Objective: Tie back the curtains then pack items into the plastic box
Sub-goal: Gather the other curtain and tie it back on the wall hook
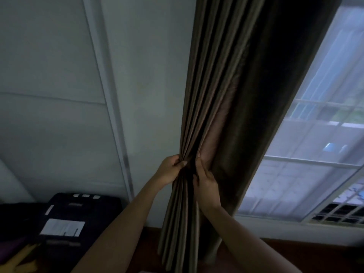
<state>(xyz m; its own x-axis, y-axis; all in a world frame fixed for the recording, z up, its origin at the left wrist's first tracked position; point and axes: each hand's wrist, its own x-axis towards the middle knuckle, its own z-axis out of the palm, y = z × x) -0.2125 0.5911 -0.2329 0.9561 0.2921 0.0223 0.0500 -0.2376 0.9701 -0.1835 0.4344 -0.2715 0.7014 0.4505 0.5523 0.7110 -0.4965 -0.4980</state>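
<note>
1. Step in hand: tying back the curtain (pixel 212 107); packing has not begun, and no plastic box is visible.
2. The curtain hangs bunched in folds between the wall (pixel 153 75) and the window (pixel 315 154).
3. The left hand (pixel 170 170) grips the folds on the wall side, fingers curled into the cloth.
4. The right hand (pixel 204 184) pinches the window-side folds, close beside the left.
5. No tie-back shows. Judged next: hold the bundle with one hand, find a band, and wrap it round.
6. A dark case (pixel 78 217) sits at lower left.

Brown curtain (pixel 220 107) — gathered, pleated, hanging
</note>
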